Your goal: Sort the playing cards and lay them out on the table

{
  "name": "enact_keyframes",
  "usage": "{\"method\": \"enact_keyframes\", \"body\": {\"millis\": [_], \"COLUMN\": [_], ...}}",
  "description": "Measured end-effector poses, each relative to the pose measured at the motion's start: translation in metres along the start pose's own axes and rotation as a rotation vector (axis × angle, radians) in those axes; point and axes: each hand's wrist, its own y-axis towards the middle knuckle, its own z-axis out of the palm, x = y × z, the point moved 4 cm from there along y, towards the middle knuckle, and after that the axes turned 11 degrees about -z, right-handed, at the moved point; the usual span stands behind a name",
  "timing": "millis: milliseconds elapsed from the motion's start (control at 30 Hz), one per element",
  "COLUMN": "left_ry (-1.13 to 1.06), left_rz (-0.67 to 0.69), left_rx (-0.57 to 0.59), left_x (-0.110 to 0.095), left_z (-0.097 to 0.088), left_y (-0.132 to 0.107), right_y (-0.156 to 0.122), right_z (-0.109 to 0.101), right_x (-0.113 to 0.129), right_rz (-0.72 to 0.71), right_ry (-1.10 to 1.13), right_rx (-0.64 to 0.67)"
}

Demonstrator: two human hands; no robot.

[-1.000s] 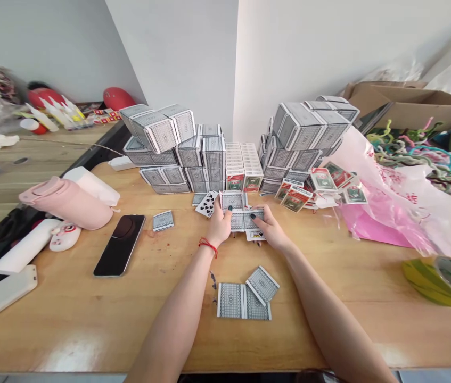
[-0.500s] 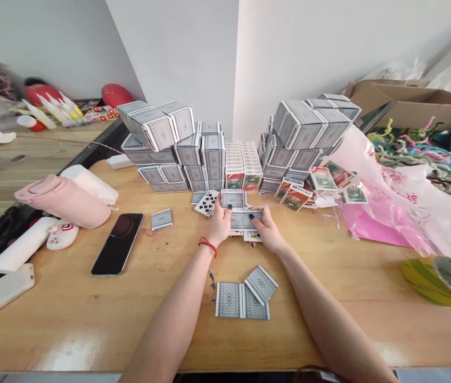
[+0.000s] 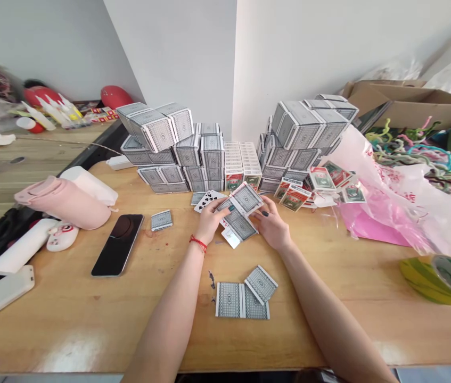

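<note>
Between my hands, over the table's middle, is a tilted piece made of joined playing cards [image 3: 245, 201] with grey patterned backs. White card faces with red marks peek out at its lower edge. My left hand [image 3: 212, 219] grips its left side, thumb on top. At the right edge, my right hand [image 3: 273, 222] has its fingers closed against the cards; its fingertips are partly hidden. A black-pipped card [image 3: 208, 201] lies face up behind my left hand. Closer to me lie several folded grey-backed cards [image 3: 229, 299], one resting askew on the others.
Stacked card blocks [image 3: 157, 130] rise at the back left, with another stack [image 3: 305, 127] at the back right. Card boxes [image 3: 295, 198] lie beside pink plastic [image 3: 372, 213]. A phone [image 3: 118, 244], a pink bottle [image 3: 63, 201] and a tape roll [image 3: 441, 279] occupy the sides.
The joined cards have turned from level to a slant, right side raised. My left hand has shifted slightly left and my right hand slightly right.
</note>
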Motion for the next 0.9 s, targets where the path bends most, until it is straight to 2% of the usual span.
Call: {"method": "enact_keyframes", "body": {"millis": [100,200,300,367,467,533,900], "left_ry": [0.032,0.054,0.043,0.023,-0.031,-0.047,0.080], "left_rz": [-0.064,-0.145,-0.166,-0.188,-0.260,-0.288,-0.186], "left_rx": [0.024,-0.022,-0.055,0.010,0.185,0.247,0.174], "left_x": [0.002,0.005,0.006,0.006,0.009,0.010,0.024], "left_z": [0.000,0.000,-0.002,0.000,0.005,0.007,0.006], "left_y": [0.001,0.002,0.003,0.001,-0.004,-0.007,0.000], "right_y": [0.001,0.002,0.002,0.002,0.003,0.004,0.003], "right_z": [0.000,-0.002,-0.005,-0.007,-0.011,-0.013,-0.009], "right_x": [0.000,-0.007,-0.016,-0.019,-0.022,-0.022,-0.019], "right_rz": [0.021,0.058,0.113,0.114,0.084,0.073,0.106], "right_ry": [-0.040,-0.126,-0.201,-0.219,-0.203,-0.190,-0.269], "right_rx": [-0.016,-0.011,0.041,0.050,0.018,0.004,0.090]}}
